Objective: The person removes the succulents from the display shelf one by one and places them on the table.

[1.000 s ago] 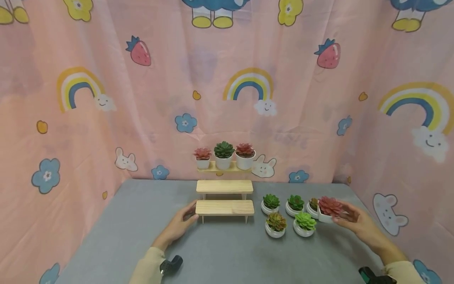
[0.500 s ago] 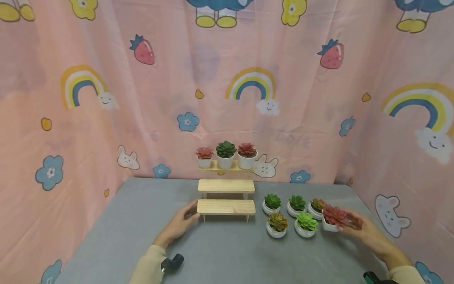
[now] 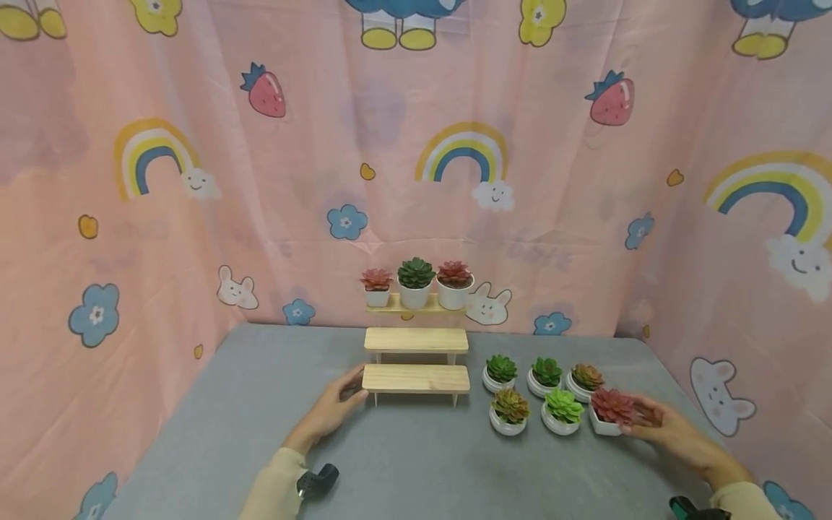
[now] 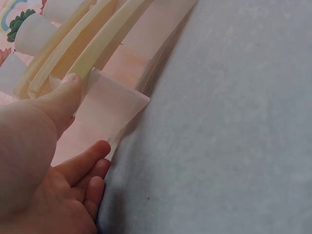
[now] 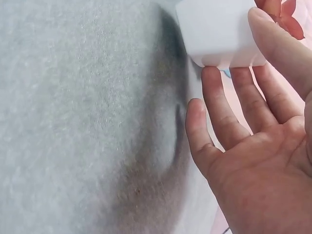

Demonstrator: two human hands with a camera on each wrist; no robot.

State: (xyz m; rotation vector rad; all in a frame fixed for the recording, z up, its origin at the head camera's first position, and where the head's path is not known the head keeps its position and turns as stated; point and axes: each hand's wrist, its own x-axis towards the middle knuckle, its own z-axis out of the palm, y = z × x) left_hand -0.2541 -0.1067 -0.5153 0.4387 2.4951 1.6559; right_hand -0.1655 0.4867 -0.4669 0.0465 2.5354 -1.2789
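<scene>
My right hand holds a red succulent in a white angular pot, low over or on the table, at the right of the potted group. In the right wrist view the thumb lies on one side of the pot and fingertips touch another. My left hand grips the left end of the lowest step of a three-tier wooden stand. The left wrist view shows the thumb on the step's end near a translucent leg panel, other fingers loosely bent. Part of the index finger is hidden.
Several succulents in round white pots, among them a bright green one, stand in two rows right of the stand. On its top tier are a pink succulent, a dark green one and a red one. A patterned curtain hangs behind.
My right hand has lowered the red succulent and brought it toward me, beside the bright green one, uncovering the brownish succulent behind. The left hand stays at the stand. The head view shifts slightly.
</scene>
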